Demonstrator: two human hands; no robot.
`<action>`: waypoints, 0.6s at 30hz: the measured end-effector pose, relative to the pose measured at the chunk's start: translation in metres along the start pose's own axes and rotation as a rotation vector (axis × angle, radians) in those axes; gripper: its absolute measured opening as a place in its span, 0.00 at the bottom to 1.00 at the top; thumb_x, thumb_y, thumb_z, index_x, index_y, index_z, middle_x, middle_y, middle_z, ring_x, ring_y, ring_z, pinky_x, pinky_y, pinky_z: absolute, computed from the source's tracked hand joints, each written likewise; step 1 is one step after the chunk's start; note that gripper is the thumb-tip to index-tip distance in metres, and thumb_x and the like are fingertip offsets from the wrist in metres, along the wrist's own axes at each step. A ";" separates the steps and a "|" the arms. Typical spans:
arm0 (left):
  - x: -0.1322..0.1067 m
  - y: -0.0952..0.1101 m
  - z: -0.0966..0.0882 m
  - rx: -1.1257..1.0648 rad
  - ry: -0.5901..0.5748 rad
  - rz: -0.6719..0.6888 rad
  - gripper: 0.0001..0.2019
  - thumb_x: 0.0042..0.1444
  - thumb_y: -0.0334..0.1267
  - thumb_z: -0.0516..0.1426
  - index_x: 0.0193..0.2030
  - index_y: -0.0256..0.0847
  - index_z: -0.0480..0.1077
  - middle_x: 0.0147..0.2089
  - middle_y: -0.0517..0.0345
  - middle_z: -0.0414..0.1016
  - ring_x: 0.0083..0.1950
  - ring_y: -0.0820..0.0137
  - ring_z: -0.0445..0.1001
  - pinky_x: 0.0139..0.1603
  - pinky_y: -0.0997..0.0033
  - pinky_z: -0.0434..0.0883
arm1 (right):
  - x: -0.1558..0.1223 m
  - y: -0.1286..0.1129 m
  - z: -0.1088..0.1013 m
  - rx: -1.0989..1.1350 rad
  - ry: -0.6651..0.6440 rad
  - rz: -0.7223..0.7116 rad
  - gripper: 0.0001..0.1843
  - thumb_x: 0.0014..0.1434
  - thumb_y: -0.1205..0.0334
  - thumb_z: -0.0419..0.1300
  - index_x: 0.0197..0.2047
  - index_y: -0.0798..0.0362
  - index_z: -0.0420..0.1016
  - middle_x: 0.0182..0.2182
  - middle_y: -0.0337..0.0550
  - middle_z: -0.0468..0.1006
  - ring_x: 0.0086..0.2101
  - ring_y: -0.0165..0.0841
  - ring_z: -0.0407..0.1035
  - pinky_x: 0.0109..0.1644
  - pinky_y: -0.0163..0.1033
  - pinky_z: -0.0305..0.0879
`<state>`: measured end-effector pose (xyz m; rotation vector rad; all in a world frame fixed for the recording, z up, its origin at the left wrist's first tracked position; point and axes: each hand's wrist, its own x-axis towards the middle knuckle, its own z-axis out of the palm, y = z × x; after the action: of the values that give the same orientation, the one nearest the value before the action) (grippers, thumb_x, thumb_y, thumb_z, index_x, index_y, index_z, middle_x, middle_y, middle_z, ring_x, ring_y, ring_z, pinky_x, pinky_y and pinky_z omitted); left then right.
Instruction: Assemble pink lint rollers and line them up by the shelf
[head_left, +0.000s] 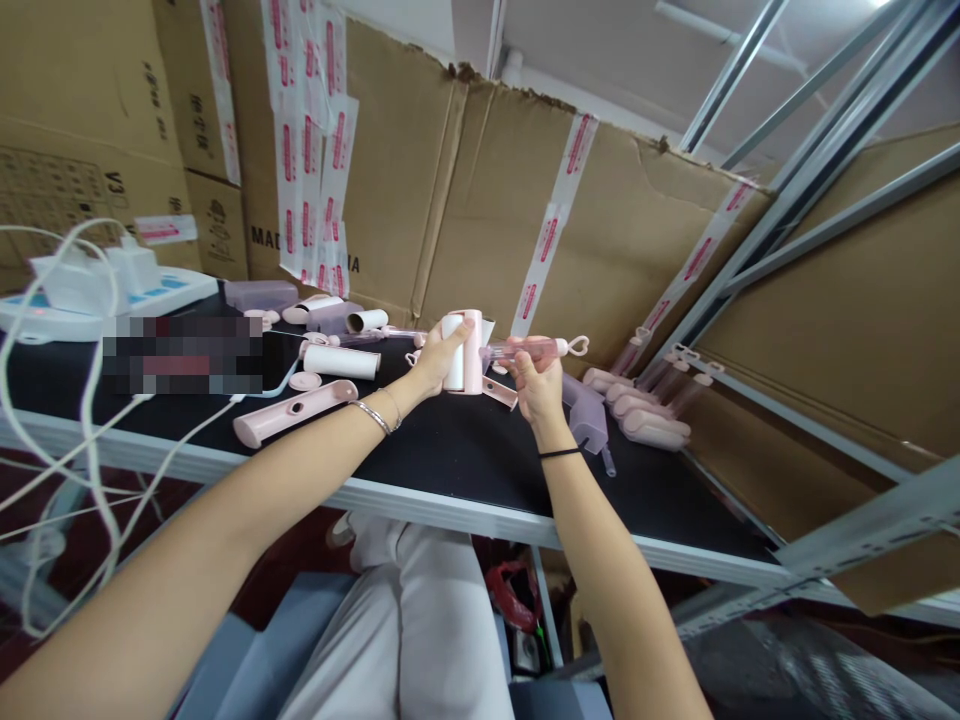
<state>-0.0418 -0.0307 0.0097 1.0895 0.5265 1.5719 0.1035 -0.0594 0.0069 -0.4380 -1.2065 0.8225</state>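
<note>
Above the black shelf, my left hand (441,358) is closed around a pink lint roller head (472,352) with a white sticky roll (453,352) in it. My right hand (536,380) grips a clear pink lint roller handle (536,349), which ends in a heart-shaped loop. The handle's tip meets the side of the head; whether it is seated inside I cannot tell. Left of my hands lie a white roll (341,361) and a long pink half-shell (296,412). A small pink shell piece (499,392) rests just behind and below my right fingers.
Several finished-looking lint rollers (649,420) lie at the right, beside purple translucent covers (587,415). A phone (274,365) and a power strip (176,290) with white cables occupy the left. Cardboard (465,200) walls the back; a metal shelf edge (450,512) runs in front.
</note>
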 end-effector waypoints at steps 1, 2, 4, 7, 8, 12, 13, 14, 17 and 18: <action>0.000 0.000 0.000 -0.002 0.004 -0.006 0.24 0.42 0.52 0.64 0.41 0.41 0.66 0.27 0.63 0.71 0.25 0.75 0.72 0.24 0.76 0.71 | 0.000 -0.001 0.000 0.002 -0.001 -0.001 0.19 0.43 0.58 0.69 0.35 0.50 0.65 0.34 0.34 0.77 0.32 0.25 0.73 0.36 0.32 0.73; 0.000 0.001 0.001 -0.002 0.003 -0.008 0.24 0.42 0.52 0.64 0.41 0.41 0.66 0.27 0.63 0.71 0.25 0.75 0.72 0.25 0.76 0.71 | -0.001 -0.001 0.001 0.007 0.002 0.005 0.19 0.42 0.58 0.69 0.35 0.49 0.65 0.34 0.34 0.77 0.32 0.25 0.73 0.36 0.32 0.73; 0.000 0.002 0.003 -0.002 -0.011 -0.009 0.24 0.41 0.52 0.64 0.41 0.41 0.66 0.27 0.63 0.71 0.25 0.75 0.72 0.25 0.76 0.70 | 0.000 0.000 0.002 0.029 0.027 0.037 0.20 0.42 0.58 0.69 0.35 0.49 0.65 0.34 0.34 0.77 0.32 0.25 0.73 0.36 0.33 0.73; -0.001 0.006 0.008 -0.027 -0.036 -0.001 0.24 0.41 0.53 0.64 0.38 0.39 0.66 0.26 0.63 0.71 0.24 0.76 0.71 0.25 0.76 0.70 | 0.002 0.004 0.005 0.110 0.119 0.100 0.18 0.44 0.55 0.68 0.32 0.50 0.64 0.29 0.32 0.76 0.29 0.24 0.72 0.33 0.30 0.72; -0.001 0.007 0.010 -0.042 -0.044 0.000 0.24 0.41 0.53 0.64 0.38 0.39 0.66 0.26 0.63 0.71 0.24 0.76 0.71 0.26 0.76 0.70 | 0.002 0.005 0.006 0.141 0.156 0.125 0.18 0.45 0.53 0.67 0.31 0.51 0.64 0.27 0.32 0.75 0.28 0.23 0.71 0.32 0.29 0.72; -0.006 0.009 0.013 -0.047 -0.114 -0.011 0.25 0.42 0.54 0.63 0.40 0.40 0.65 0.25 0.62 0.72 0.24 0.74 0.72 0.26 0.74 0.71 | 0.005 0.004 0.009 0.218 0.274 0.234 0.18 0.48 0.47 0.64 0.30 0.51 0.64 0.22 0.30 0.72 0.22 0.22 0.69 0.26 0.26 0.69; -0.006 0.008 0.013 -0.039 -0.129 -0.015 0.25 0.42 0.54 0.63 0.41 0.40 0.65 0.25 0.62 0.72 0.24 0.73 0.73 0.25 0.74 0.71 | 0.004 0.003 0.010 0.234 0.293 0.252 0.18 0.48 0.47 0.64 0.30 0.51 0.64 0.22 0.30 0.72 0.22 0.22 0.68 0.25 0.26 0.69; -0.006 0.008 0.012 -0.032 -0.136 -0.015 0.25 0.42 0.54 0.63 0.41 0.40 0.65 0.25 0.61 0.73 0.24 0.73 0.73 0.25 0.73 0.71 | 0.004 0.002 0.010 0.250 0.305 0.262 0.18 0.48 0.48 0.65 0.30 0.51 0.64 0.22 0.30 0.72 0.21 0.22 0.68 0.25 0.26 0.69; -0.005 0.004 0.009 -0.030 -0.119 -0.002 0.24 0.42 0.54 0.63 0.41 0.40 0.66 0.26 0.62 0.73 0.24 0.74 0.72 0.25 0.73 0.71 | 0.003 0.001 0.009 0.271 0.296 0.268 0.18 0.46 0.50 0.66 0.30 0.51 0.64 0.22 0.29 0.72 0.21 0.21 0.69 0.25 0.26 0.68; -0.004 0.003 0.008 -0.029 -0.105 0.002 0.24 0.42 0.54 0.63 0.40 0.40 0.66 0.26 0.62 0.72 0.24 0.75 0.72 0.25 0.74 0.71 | 0.003 0.001 0.009 0.260 0.281 0.266 0.18 0.46 0.50 0.66 0.30 0.51 0.64 0.22 0.29 0.72 0.21 0.22 0.69 0.25 0.27 0.69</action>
<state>-0.0366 -0.0370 0.0146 1.1440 0.4303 1.5109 0.0951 -0.0577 0.0111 -0.4877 -0.7774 1.0917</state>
